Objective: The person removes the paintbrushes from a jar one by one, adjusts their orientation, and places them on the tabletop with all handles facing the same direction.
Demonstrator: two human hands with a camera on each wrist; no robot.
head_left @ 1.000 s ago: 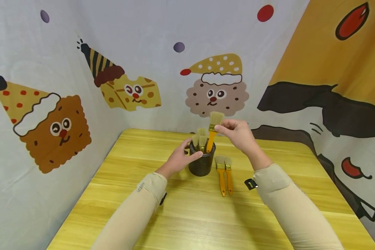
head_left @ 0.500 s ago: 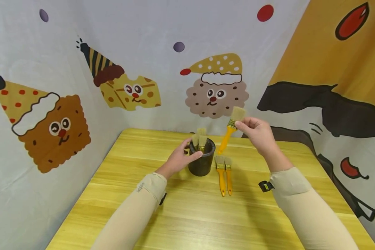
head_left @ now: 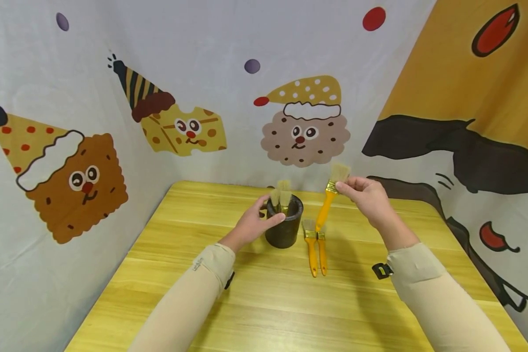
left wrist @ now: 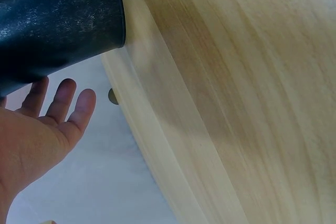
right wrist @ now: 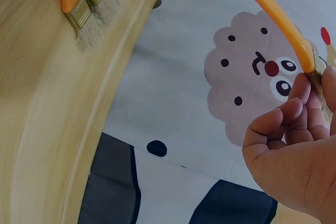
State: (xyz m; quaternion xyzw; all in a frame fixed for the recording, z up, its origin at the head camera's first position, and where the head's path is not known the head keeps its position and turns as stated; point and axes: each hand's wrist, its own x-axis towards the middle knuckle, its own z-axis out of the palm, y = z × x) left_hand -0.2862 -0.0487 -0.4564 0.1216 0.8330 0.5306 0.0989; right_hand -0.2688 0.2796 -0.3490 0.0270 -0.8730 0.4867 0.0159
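On the left, the person's left hand (head_left: pixel 252 226) reaches in over the yellow wooden counter (head_left: pixel 264 303) and rests against the side of a dark cup (head_left: pixel 284 226). The thumb sits on the near side of the rim and the fingers curve round the far side, so the hand cups the vessel. In the left wrist view the palm (left wrist: pixel 31 140) looks open and relaxed, fingers fairly straight beside the cup's black wall (left wrist: pixel 58 22). A few pale-bristled brushes (head_left: pixel 280 194) stand in the cup with their bristles up.

Just right of the cup, two brushes (head_left: pixel 314 247) with orange handles lie side by side on the counter, bristles pointing away from the person.

Further right, the right hand (head_left: pixel 366 198) is raised above the counter and pinches another brush (head_left: pixel 330 198) at its metal band between thumb and curled fingers. This brush hangs tilted, bristles up near the wall and the orange handle slanting down toward the two lying brushes, its tip close above them. The right wrist view shows the fingers (right wrist: pixel 294 116) closed round the ferrule, the handle (right wrist: pixel 268 11) running away from the hand.
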